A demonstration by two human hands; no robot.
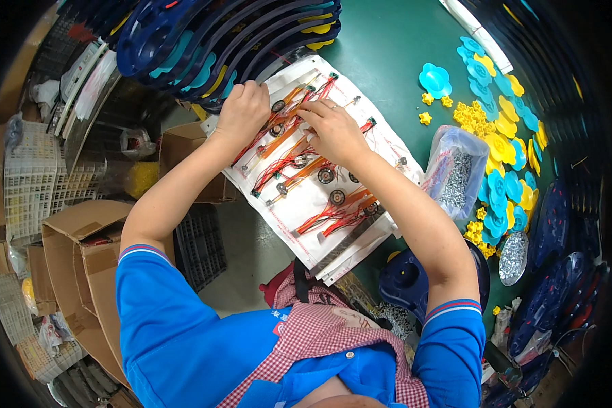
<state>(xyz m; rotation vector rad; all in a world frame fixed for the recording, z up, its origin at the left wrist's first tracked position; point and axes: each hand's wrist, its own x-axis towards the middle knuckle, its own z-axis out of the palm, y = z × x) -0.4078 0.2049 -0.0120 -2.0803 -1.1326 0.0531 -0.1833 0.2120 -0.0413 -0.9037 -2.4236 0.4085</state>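
A white sheet (402, 151) lies slanted over the table, bearing several bundles of red and orange wires (277, 163) with small round black speakers (326, 175). My left hand (247, 111) is at the sheet's far left edge, its fingers curled closed. What it holds, if anything, is hidden behind the fingers. To its right, my right hand (334, 130) is bent over the far wire bundles, thumb and fingertips closing on wires there. Its palm hides part of the wires below.
Dark blue curved plastic pieces (231, 41) are stacked at the far left. Right of the sheet stands a clear bin of screws (454, 173), beside yellow and turquoise flower-shaped parts (500, 146) on the green table (387, 61). An opened cardboard box (81, 262) is at my left.
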